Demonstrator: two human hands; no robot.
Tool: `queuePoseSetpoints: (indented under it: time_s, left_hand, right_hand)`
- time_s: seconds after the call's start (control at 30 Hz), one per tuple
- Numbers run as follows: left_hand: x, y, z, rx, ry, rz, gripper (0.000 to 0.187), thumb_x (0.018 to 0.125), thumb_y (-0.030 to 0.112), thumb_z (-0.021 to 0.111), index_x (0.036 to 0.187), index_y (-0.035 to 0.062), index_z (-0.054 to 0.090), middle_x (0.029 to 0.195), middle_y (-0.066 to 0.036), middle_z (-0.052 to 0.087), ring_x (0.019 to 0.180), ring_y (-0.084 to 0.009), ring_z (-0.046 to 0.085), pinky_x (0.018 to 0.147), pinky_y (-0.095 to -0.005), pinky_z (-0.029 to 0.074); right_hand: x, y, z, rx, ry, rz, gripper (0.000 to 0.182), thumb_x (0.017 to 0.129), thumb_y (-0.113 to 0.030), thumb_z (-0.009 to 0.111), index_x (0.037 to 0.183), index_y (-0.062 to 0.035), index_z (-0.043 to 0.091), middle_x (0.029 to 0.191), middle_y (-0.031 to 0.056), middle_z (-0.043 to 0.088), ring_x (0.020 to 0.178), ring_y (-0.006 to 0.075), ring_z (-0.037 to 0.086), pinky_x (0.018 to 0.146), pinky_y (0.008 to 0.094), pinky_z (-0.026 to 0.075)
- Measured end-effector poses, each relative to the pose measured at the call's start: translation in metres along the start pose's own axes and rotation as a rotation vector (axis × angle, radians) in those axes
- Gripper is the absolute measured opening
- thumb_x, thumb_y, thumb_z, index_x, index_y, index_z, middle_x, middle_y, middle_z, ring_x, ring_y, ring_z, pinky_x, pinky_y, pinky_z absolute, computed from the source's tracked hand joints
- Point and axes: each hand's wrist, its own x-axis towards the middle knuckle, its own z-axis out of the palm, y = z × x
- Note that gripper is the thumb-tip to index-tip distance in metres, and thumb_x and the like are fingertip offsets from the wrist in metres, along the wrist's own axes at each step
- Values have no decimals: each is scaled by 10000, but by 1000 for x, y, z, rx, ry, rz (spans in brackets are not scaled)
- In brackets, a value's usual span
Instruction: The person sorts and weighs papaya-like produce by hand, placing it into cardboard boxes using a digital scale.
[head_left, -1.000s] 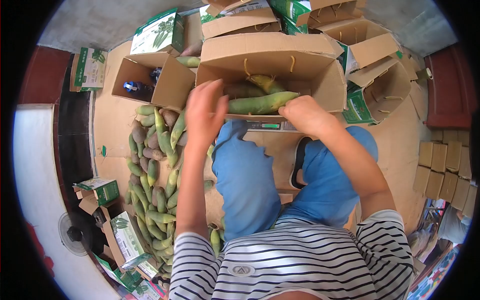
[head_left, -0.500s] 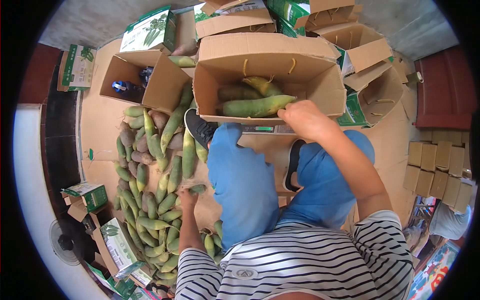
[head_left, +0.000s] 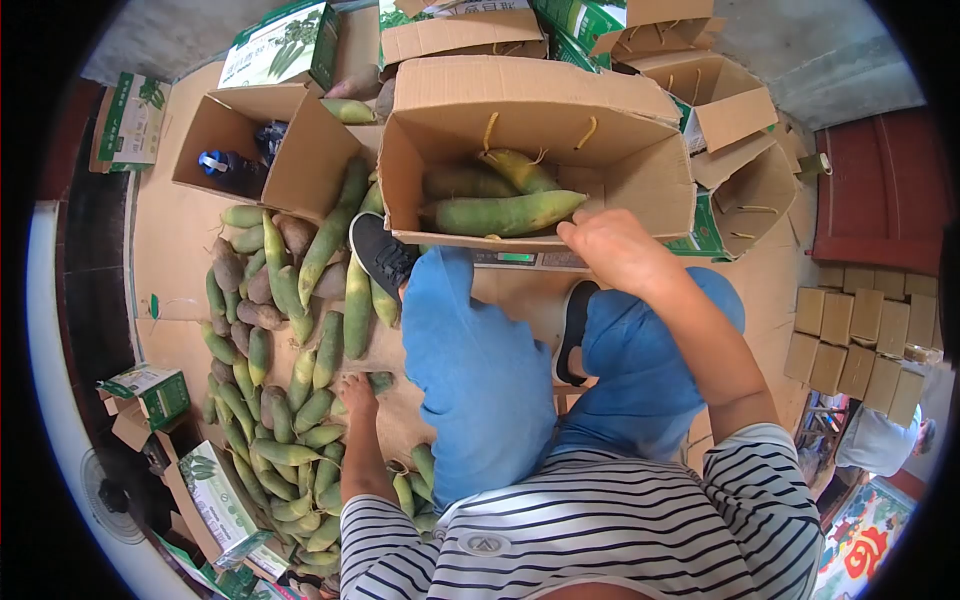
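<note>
My left hand [head_left: 357, 393] is closed around a short green radish [head_left: 380, 381], whose dark end sticks out to the right beside the pile. My right hand [head_left: 612, 243] has its fingers closed on the near rim of an open cardboard box [head_left: 640, 190]. Inside that box lie a long green radish [head_left: 505, 214], a curved yellowish-green radish [head_left: 520, 170] and a darker one [head_left: 465, 182] behind them. The tip of the long radish comes close to my right fingers. Beneath the box a scale [head_left: 517, 258] shows a lit green display.
Many green radishes [head_left: 285, 452] and brownish ones [head_left: 262, 315] cover the floor on the left. A smaller box [head_left: 300, 150] with blue-capped bottles stands beyond them. More open boxes [head_left: 745, 190] sit at the back right. Stacked cartons [head_left: 855, 320] and another person [head_left: 880, 435] are far right.
The view has shifted slightly, moving the pile and boxes left in the picture. My left hand stays at the green radish on the floor; my right hand stays at the box rim.
</note>
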Motion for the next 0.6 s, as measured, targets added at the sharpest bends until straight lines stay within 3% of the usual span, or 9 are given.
queuePoseSetpoints:
  time_s: [0.13, 0.23, 0.27, 0.33, 0.47, 0.6]
  left_hand:
    - [-8, 15, -3, -71, 81, 35, 404, 726, 145, 644, 1098, 116, 489, 1067, -103, 532, 1021, -317, 516, 787, -442, 478]
    - [-29, 27, -12, -277, 329, 197, 407, 718, 210, 647, 1082, 117, 491, 992, -107, 537, 962, -319, 537, 731, -440, 494]
    - [-33, 36, -17, -296, 324, 170, 415, 717, 209, 650, 1088, 111, 493, 988, -113, 539, 951, -321, 539, 733, -440, 490]
    - [-47, 57, -56, -336, 316, 111, 432, 714, 206, 655, 1101, 98, 495, 981, -124, 542, 928, -324, 545, 739, -440, 483]
    - [-54, 63, -89, -512, 569, 112, 565, 676, 184, 709, 1170, 43, 473, 1013, -158, 548, 931, -349, 546, 761, -447, 459]
    - [-72, 59, -167, -702, 838, 62, 643, 642, 123, 758, 1204, 8, 467, 1076, -180, 555, 985, -352, 554, 832, -420, 449]
  right_hand:
    - [-2, -1, 1, 23, 30, 9, 82, 772, -56, 514, 842, -24, 544, 766, 144, 581, 766, 336, 606, 650, 421, 487]
    - [0, -3, 0, 37, 4, 15, 96, 770, -56, 514, 849, -15, 550, 786, 150, 598, 781, 336, 613, 658, 420, 489]
    - [-1, -3, -1, 36, -14, 18, 102, 769, -55, 514, 853, -12, 553, 794, 153, 605, 788, 336, 616, 661, 419, 490]
    - [-2, -2, 2, 51, 21, 11, 103, 767, -54, 513, 848, -9, 557, 801, 156, 616, 792, 338, 622, 661, 418, 493]
    - [-1, 2, 11, 55, 42, -19, 95, 748, -44, 532, 824, -18, 582, 782, 156, 635, 779, 341, 635, 647, 425, 499]
    - [1, 3, 12, 84, -7, 9, 88, 710, -34, 570, 788, -32, 609, 759, 152, 647, 756, 336, 643, 618, 425, 500]
